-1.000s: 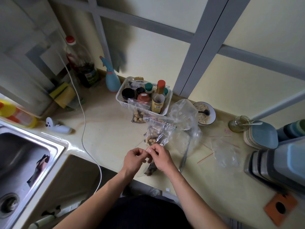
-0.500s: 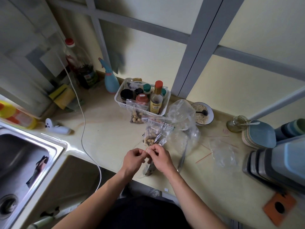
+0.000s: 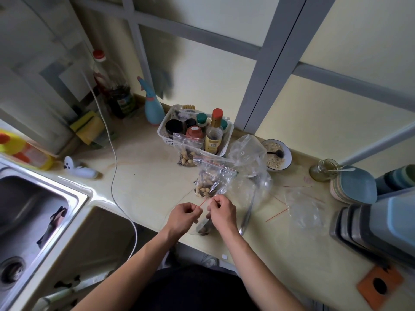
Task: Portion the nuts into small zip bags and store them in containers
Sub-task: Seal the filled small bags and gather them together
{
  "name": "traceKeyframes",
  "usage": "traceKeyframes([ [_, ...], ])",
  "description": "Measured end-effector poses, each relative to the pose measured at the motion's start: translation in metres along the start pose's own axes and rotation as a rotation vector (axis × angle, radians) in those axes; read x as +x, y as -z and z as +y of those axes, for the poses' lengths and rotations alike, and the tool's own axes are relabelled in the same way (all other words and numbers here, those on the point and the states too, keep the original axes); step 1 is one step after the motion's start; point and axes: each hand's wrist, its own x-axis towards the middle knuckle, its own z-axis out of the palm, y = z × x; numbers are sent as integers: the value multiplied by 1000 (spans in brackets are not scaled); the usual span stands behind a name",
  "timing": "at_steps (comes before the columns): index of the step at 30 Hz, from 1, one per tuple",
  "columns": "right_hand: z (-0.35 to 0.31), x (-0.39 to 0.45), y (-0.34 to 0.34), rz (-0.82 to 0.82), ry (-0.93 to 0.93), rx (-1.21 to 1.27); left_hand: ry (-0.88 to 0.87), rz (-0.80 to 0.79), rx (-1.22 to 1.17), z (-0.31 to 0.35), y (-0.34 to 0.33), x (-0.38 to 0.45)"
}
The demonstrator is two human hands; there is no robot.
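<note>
Sealing step, most likely. Left hand (image 3: 184, 215) and right hand (image 3: 221, 212), both pinching the red zip strip of a small zip bag (image 3: 205, 227) near the counter edge, in front of the white basket (image 3: 177, 140). Filled nut bag (image 3: 213, 181) between basket and hands (another leaning on the basket). Next: pressing the strip shut along its length, probably.

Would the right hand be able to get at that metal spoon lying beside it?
Probably yes: the spoon lies uncovered just right of the right hand, but that hand is pinching a zip bag and would need to let go first.
</note>
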Motion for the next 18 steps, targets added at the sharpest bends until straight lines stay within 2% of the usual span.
traceKeyframes([
  [8,-2,3,6,110,-43,84,7,12,29,-1,1,-3],
  [18,2,16,10,160,-137,187,40,66,29,-8,7,-8],
])
